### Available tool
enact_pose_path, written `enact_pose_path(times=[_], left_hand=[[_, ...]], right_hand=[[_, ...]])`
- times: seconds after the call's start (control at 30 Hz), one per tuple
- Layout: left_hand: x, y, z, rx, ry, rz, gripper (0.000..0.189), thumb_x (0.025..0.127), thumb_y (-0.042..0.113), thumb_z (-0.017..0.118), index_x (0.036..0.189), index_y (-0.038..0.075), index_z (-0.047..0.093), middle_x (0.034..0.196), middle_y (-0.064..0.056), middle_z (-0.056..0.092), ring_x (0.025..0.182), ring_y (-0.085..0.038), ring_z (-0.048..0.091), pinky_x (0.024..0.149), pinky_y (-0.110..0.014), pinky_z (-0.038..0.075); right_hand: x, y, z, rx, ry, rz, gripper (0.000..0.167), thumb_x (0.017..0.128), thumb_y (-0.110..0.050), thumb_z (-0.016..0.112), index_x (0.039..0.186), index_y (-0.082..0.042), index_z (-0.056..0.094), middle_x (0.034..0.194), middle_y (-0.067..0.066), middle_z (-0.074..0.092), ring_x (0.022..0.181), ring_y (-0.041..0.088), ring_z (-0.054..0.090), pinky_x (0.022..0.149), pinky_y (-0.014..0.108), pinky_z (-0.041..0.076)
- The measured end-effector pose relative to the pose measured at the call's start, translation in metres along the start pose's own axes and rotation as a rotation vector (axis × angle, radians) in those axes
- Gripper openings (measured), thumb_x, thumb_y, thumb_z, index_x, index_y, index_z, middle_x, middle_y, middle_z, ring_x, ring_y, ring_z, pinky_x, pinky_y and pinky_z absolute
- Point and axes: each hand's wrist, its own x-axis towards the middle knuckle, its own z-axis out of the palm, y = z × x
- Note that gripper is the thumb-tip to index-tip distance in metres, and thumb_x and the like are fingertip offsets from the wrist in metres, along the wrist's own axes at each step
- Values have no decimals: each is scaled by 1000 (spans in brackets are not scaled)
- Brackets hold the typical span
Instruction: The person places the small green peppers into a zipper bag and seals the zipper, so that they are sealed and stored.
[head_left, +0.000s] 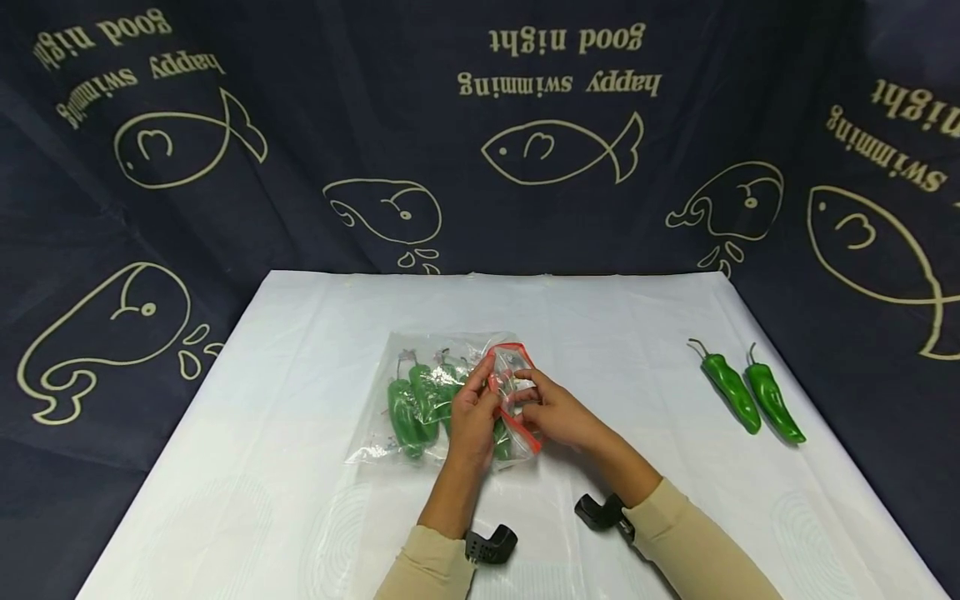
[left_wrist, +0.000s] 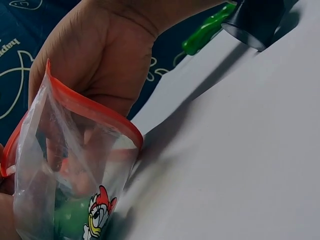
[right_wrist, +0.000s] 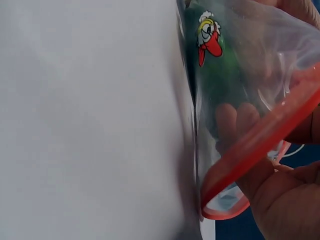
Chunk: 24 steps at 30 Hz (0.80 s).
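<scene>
A clear plastic zip bag (head_left: 367,446) with a red zip edge (head_left: 531,440) lies on the table, its mouth spread toward the right. Several green peppers (head_left: 406,421) are inside it. My left hand (head_left: 472,412) grips the bag near its mouth between thumb and fingers. The right hand (head_left: 558,410) reaches in at the opening; through the plastic in the right wrist view, its fingertips (right_wrist: 227,120) show extended close to a green pepper (right_wrist: 220,75). A cartoon duck print (left_wrist: 99,215) is on the bag's side.
Two more green peppers (head_left: 729,392) lie side by side at the table's right. A white cloth (head_left: 600,317) covers the table. Dark fabric with fish drawings (head_left: 562,225) hangs behind it. Black wrist cameras (head_left: 491,546) sit on both wrists.
</scene>
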Motion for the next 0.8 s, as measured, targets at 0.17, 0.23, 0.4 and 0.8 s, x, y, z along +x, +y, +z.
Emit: enact_pose_path(times=[0.17,0.23,0.4,0.8], left_hand=[[-1,0,0,8,-5,-28,61,86,-12,45,145,3,50,152,-7,43,83,-6,51,60,-14,39],[-1,0,-1,4,-11,-29,63,84,-12,45,145,1,48,153,-9,42,96,-9,57,68,-14,47],[-1,0,1,-28,-2,-43,61,86,-12,47,146,0,47,155,-12,38,118,-23,58,87,-24,54],[0,0,0,-60,37,-52,60,85,-13,47,144,1,51,152,-13,41,117,-25,58,88,-28,55]], right_hand=[[-3,0,-6,-46,0,15,64,90,3,50,150,1,30,129,25,58,90,24,67,66,33,55],[-6,1,-10,-89,7,-6,62,90,2,50,150,2,32,130,26,56,91,27,68,64,35,55],[-16,4,-30,-206,48,-76,54,92,-2,53,144,5,40,130,28,55,104,34,64,74,40,58],[-42,9,-89,-490,208,-144,47,95,-12,64,138,1,50,130,23,59,109,33,62,87,46,54]])
